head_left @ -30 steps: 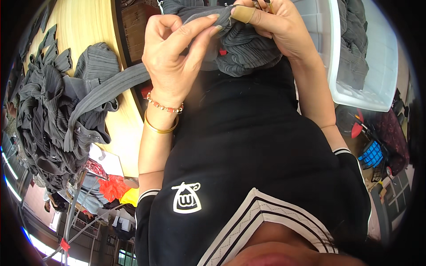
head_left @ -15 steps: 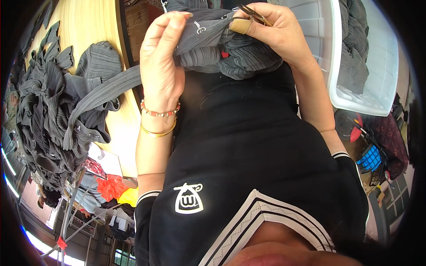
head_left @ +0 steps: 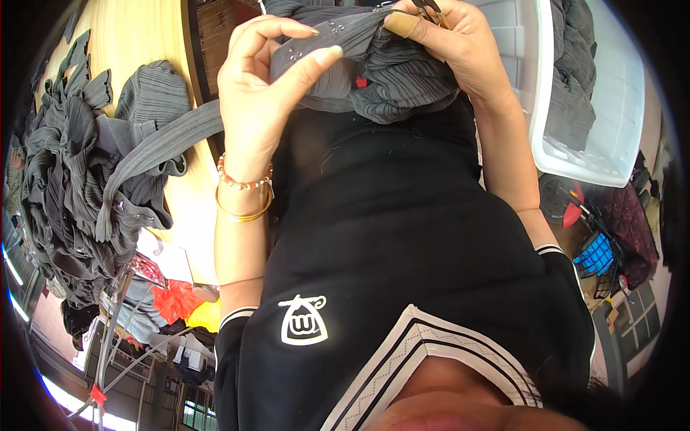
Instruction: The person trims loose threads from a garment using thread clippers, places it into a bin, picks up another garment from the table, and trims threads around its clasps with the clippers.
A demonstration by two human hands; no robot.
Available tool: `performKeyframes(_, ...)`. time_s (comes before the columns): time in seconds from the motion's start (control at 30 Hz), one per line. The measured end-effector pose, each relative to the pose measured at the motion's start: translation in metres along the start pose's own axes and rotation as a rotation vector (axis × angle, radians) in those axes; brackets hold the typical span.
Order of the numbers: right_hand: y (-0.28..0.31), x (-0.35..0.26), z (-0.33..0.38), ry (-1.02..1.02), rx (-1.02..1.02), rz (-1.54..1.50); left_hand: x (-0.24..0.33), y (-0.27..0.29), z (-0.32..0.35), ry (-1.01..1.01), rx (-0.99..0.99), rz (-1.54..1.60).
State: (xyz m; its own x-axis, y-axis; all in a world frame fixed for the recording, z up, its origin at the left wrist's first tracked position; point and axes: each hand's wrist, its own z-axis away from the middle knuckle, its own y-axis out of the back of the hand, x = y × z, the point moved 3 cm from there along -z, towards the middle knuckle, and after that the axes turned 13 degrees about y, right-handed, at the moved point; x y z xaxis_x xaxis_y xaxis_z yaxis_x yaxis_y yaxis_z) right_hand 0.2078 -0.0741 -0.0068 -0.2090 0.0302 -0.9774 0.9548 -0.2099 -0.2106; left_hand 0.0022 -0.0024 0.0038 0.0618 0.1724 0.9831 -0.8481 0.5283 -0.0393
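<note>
A dark grey pleated garment (head_left: 410,82) is bunched before my black shirt, with small metal hooks along its band. My left hand (head_left: 262,86) is at the band, thumb and index finger spread apart over the cloth; its other fingers are curled and partly hidden. My right hand (head_left: 460,43), with a tan wrap on its thumb, pinches the band's end. That same hand also holds small scissors (head_left: 435,13), whose blades are largely hidden. A grey strip (head_left: 162,151) runs from behind my left wrist to the pile on the left.
A pile of grey garments (head_left: 79,187) covers much of the wooden table (head_left: 133,32) at left. On the right stands a white plastic bin (head_left: 604,169) with more grey cloth (head_left: 571,93) in it. Red plastic (head_left: 176,300) and metal stand legs (head_left: 108,352) are at lower left.
My left thumb and index finger have come apart from their pinch on the band, and the hand has turned. My right hand has shifted slightly right, keeping the cloth and scissors.
</note>
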Motion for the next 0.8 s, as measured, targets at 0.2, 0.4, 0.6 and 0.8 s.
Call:
performKeyframes(0.2,0.002,-0.002,0.001,0.051,0.022,0.020,0.006,-0.005,0.002,-0.324,0.213,-0.527)
performKeyframes(0.4,0.001,-0.004,0.002,0.072,0.007,0.034,0.017,-0.007,0.007,-0.453,0.246,-0.642)
performKeyframes(0.6,0.005,0.008,-0.002,0.071,-0.006,0.078,0.011,-0.009,0.004,-0.518,0.216,-0.661)
performKeyframes(0.8,-0.002,0.001,0.003,0.052,-0.033,0.044,0.007,-0.008,0.004,-0.458,0.192,-0.557)
